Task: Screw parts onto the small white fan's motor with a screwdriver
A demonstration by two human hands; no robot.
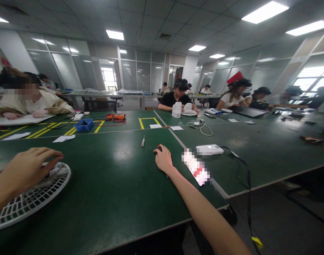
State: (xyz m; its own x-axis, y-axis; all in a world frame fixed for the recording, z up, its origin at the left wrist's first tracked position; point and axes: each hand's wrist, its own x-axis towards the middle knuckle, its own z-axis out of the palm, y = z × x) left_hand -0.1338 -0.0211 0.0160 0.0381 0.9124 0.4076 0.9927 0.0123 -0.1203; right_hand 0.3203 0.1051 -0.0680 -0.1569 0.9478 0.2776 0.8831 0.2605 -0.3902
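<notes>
Hands on a fan grille and a small red-and-black object.

Left hand [29, 170] rests curled on the white fan grille [31, 200] at the green table's [114, 184] near-left edge; right hand [163, 159] covers the small red-and-black object [158, 148]. Farther back, the blue tray's [83, 125] contents are unclear.

Bright ceiling panels [265, 12] glare on the table [119, 184]; edges bend, faces blurred.

Two bare forearms are seen, with no sleeve, glove, watch or ring worn on either. The left hand [26, 170] and the right hand [163, 159] are uncovered, and the right arm is bared past the elbow.
</notes>
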